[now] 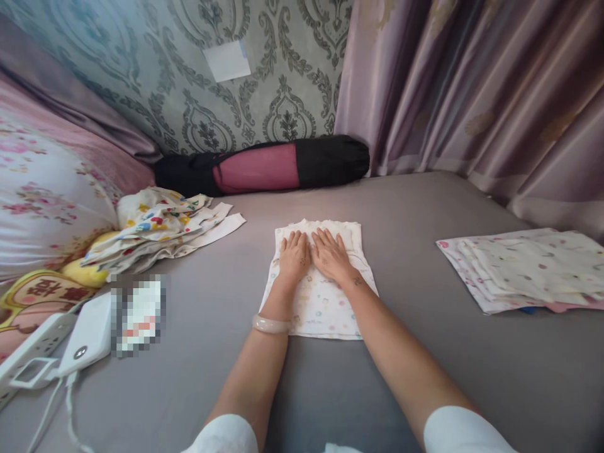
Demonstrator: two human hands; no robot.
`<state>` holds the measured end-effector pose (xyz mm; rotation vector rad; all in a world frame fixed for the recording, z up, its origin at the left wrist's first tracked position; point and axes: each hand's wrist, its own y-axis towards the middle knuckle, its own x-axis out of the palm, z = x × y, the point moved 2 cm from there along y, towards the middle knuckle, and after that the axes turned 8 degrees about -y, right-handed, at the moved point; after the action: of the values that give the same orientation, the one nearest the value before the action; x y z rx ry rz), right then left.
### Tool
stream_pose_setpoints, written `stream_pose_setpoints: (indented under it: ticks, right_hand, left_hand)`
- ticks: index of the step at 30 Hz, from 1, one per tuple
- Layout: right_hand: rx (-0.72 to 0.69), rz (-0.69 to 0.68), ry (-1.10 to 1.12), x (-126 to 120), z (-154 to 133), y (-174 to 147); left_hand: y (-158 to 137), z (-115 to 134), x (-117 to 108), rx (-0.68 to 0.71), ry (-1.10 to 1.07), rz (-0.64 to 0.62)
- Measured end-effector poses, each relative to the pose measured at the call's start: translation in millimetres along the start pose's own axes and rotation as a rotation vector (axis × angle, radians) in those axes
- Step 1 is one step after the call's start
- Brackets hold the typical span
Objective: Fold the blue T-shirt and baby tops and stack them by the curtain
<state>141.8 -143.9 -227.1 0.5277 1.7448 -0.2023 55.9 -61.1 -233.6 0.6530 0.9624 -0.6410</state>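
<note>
A small white garment with a pale dotted print (325,311) lies flat on the grey sheet in front of me, its upper part looking folded over. My left hand (295,255), with a pale bangle (270,324) at the wrist, rests palm down on the upper left of the cloth. Beside it my right hand (330,255) presses flat on the upper right, fingers stretched out. Both hands hold nothing. The cloth directly beneath the palms is hidden.
To the right lies a stack of folded printed cloths (533,267). A loose heap of clothes (160,226) sits at the left, near a white power bank (89,327) and a power strip (42,349) with cables. A black and pink rolled bag (259,167) lies along the wall.
</note>
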Motion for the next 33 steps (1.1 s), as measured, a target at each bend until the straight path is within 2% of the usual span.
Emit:
stream_pose_setpoints:
  ticks: [4,10,16,22,28,33]
  right_hand:
    - [0.075,0.058,-0.029,-0.9,5.5,0.5]
    - [0.107,0.024,-0.043,6.3,10.6,3.3]
    - [0.109,0.037,-0.046,6.2,11.3,3.4]
    - [0.213,0.166,-0.043,3.7,18.6,2.1]
    - [0.251,0.146,-0.02,9.2,26.1,4.0]
    - [0.255,0.13,-0.014,7.5,26.2,4.4]
  left_hand:
    - [1.6,-1.7,-1.6,-0.014,0.037,0.085]
    - [2.0,-4.8,2.8,-0.059,0.108,0.017]
    - [1.8,-6.6,3.0,-0.047,0.078,0.064]
    - [3.5,-9.2,-0.1,-0.066,0.042,0.148]
    - [4.3,-11.5,2.1,-0.153,0.087,0.038]
    - [3.7,-9.6,-0.4,-0.156,0.079,0.044]
